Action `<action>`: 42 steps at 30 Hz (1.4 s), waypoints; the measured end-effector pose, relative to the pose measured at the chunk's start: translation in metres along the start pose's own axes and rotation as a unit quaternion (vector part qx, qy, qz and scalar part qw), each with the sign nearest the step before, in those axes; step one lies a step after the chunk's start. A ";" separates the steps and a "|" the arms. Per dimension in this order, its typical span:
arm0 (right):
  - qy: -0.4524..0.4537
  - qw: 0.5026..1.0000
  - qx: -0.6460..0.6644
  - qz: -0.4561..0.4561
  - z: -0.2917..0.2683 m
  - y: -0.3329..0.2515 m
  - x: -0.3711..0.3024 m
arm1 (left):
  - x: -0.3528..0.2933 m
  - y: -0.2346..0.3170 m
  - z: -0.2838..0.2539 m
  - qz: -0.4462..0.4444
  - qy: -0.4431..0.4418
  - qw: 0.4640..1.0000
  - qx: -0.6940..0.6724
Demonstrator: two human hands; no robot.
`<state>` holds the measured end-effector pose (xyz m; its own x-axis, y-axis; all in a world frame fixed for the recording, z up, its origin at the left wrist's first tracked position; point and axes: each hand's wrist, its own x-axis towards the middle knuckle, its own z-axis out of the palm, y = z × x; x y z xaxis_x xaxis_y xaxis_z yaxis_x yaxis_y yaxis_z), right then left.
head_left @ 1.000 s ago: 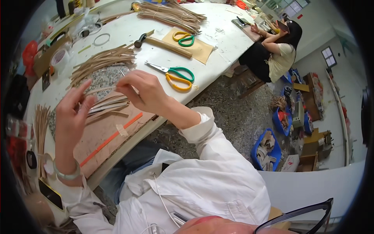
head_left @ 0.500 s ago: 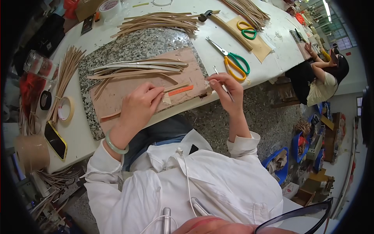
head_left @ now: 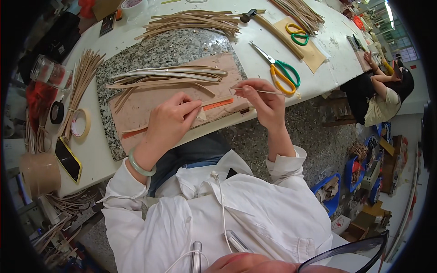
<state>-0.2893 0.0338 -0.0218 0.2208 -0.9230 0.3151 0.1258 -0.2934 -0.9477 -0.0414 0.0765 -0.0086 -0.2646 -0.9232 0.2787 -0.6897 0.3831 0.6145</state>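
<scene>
The white desk [head_left: 95, 157] carries everything in hand. On it lies a speckled granite slab [head_left: 136, 57], and on that a pinkish-brown board [head_left: 150, 98], reaching toward the desk's near edge. A loose heap of tan strips [head_left: 191, 22] spreads along the slab's far side; a tied bundle [head_left: 79, 86] stands off to its left, and another stack [head_left: 300, 13] lies at the far right. A smaller group of strips [head_left: 173, 75] rests on the board, some showing pale, silvery faces.

The left hand [head_left: 173, 116] lies low over the board, fingers gathered, the tips and thumb closed on the near end of a single strip [head_left: 217, 100]. The right hand [head_left: 264, 102] is curled, thumb against fingers, pinching a thin metal tool [head_left: 273, 93] whose tip points left, close to the strip's free end; whether they touch cannot be told. That strip runs just beside an orange marked band [head_left: 218, 105] on the board, near a scrap of tape [head_left: 201, 116].

As a judgement, this one strip appears to be partway through handling. The group on the board might be finished or waiting; its looks do not settle it. The heap, bundle and stack lie out of either hand's grasp, so plenty of material seems left, though no finished piece can be singled out.
</scene>
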 end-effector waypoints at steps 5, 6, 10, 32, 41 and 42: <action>-0.043 0.997 -0.036 -0.049 0.008 0.004 0.015 | -0.001 -0.001 0.001 0.016 0.003 1.000 0.009; -0.067 0.993 -0.063 -0.078 0.008 0.009 0.018 | 0.000 -0.001 0.002 0.018 0.002 1.000 0.006; -0.113 0.971 -0.207 -0.023 0.016 0.000 0.015 | 0.001 -0.002 0.001 0.023 -0.007 1.000 0.013; -0.077 0.943 -0.286 -0.150 0.028 0.023 0.010 | -0.029 0.001 -0.008 0.078 0.015 0.983 0.164; -0.099 0.969 -0.210 -0.086 0.036 0.002 0.008 | -0.045 0.001 -0.003 0.060 0.029 0.980 0.187; -0.095 0.969 -0.197 -0.115 0.046 0.002 0.009 | -0.044 0.002 -0.005 0.058 0.030 0.980 0.190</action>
<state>-0.2428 0.0365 -0.0181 0.4090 -0.7706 0.4887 -0.1780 -0.5926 -0.7856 -0.0274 0.1177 -0.0159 -0.3242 -0.8663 0.3800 -0.8614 0.4363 0.2599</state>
